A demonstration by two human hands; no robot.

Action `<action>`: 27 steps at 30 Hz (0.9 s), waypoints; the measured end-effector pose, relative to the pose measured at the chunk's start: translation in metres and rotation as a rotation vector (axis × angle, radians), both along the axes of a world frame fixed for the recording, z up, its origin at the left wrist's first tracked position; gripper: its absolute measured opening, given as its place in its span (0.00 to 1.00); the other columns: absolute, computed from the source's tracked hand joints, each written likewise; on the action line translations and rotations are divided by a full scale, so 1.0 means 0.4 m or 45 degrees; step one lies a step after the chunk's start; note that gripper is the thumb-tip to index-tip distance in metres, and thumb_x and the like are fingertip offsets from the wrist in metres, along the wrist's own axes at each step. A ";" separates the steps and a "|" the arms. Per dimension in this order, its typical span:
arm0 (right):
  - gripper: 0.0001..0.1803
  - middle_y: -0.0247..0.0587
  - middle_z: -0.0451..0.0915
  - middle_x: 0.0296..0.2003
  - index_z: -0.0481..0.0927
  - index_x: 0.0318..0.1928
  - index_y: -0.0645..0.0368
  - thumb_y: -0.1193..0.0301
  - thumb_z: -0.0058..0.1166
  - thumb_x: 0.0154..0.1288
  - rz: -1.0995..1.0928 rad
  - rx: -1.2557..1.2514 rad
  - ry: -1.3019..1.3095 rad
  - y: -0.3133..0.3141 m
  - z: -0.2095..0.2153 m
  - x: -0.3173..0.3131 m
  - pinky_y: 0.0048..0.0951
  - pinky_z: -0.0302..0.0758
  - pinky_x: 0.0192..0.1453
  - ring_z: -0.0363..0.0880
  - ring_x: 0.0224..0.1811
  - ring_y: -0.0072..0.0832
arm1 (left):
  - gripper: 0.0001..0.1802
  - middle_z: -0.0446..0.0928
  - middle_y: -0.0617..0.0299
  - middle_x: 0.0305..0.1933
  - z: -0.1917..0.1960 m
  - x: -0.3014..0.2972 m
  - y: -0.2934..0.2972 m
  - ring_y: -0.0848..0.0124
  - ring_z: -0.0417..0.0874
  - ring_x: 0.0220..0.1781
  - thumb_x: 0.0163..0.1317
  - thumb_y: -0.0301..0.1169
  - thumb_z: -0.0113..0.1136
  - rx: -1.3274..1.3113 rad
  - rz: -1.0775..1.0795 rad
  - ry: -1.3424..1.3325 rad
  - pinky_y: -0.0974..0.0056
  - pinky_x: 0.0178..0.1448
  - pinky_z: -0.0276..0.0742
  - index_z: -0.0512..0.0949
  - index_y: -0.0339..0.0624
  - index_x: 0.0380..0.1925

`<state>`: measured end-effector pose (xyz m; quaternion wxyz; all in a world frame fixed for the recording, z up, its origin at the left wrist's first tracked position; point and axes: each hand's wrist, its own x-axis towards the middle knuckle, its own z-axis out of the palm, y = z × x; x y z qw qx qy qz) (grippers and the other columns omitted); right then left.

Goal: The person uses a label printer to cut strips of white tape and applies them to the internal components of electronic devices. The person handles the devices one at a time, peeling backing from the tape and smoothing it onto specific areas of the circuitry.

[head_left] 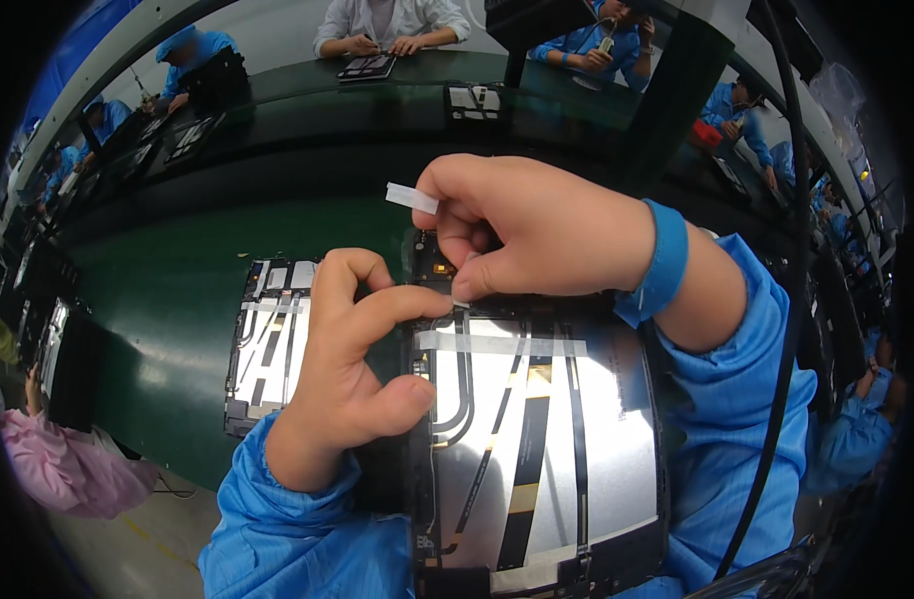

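An opened tablet-like device [602, 439] lies before me, its silvery inside crossed by dark flat cables and a band of pale tape [502, 344]. My left hand [352, 339] reaches to its upper left part. The index finger presses near a small white piece at the top of the silvery area, and the thumb stands apart. Above that spot is my right hand [527, 225], fingers curled, thumb tip down by the same small piece. A short white tape strip [412, 198] sticks out from its index fingertip. Whether the thumb grips anything is hidden.
A second opened device [269, 339] lies left of my left hand on the green table [158, 319]. A black cable [791, 299] hangs down at the right, by my right sleeve. Across the bench, people work on similar devices [474, 102]. A dark post [667, 100] rises behind my right hand.
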<state>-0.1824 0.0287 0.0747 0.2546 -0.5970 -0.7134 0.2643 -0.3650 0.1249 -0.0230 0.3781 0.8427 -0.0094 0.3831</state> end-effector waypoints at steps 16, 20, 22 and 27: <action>0.24 0.36 0.76 0.24 0.68 0.45 0.66 0.77 0.63 0.46 -0.053 -0.078 -0.026 0.022 0.028 0.033 0.25 0.73 0.32 0.75 0.26 0.23 | 0.29 0.61 0.53 0.37 0.034 -0.004 0.009 0.57 0.63 0.42 0.45 0.55 0.54 0.386 0.106 -0.041 0.57 0.50 0.60 0.83 0.45 0.37; 0.23 0.35 0.76 0.23 0.68 0.44 0.65 0.76 0.64 0.47 -0.205 -0.118 0.133 0.018 0.015 0.036 0.24 0.73 0.33 0.75 0.25 0.21 | 0.28 0.61 0.53 0.37 0.038 0.001 0.004 0.57 0.63 0.42 0.46 0.55 0.54 0.401 0.101 -0.025 0.56 0.50 0.60 0.83 0.45 0.36; 0.22 0.33 0.75 0.24 0.69 0.44 0.64 0.76 0.64 0.48 -0.293 0.014 -0.122 0.020 0.004 0.017 0.23 0.73 0.33 0.74 0.26 0.20 | 0.33 0.60 0.54 0.38 0.035 -0.003 0.004 0.58 0.62 0.44 0.49 0.61 0.49 0.412 0.110 0.015 0.58 0.51 0.58 0.82 0.43 0.38; 0.18 0.31 0.72 0.27 0.71 0.41 0.63 0.75 0.63 0.50 -0.416 0.167 -0.190 -0.007 -0.002 0.034 0.21 0.71 0.34 0.71 0.29 0.19 | 0.38 0.59 0.53 0.40 0.052 -0.006 0.002 0.59 0.62 0.45 0.50 0.65 0.46 0.434 0.079 0.093 0.58 0.53 0.57 0.81 0.41 0.40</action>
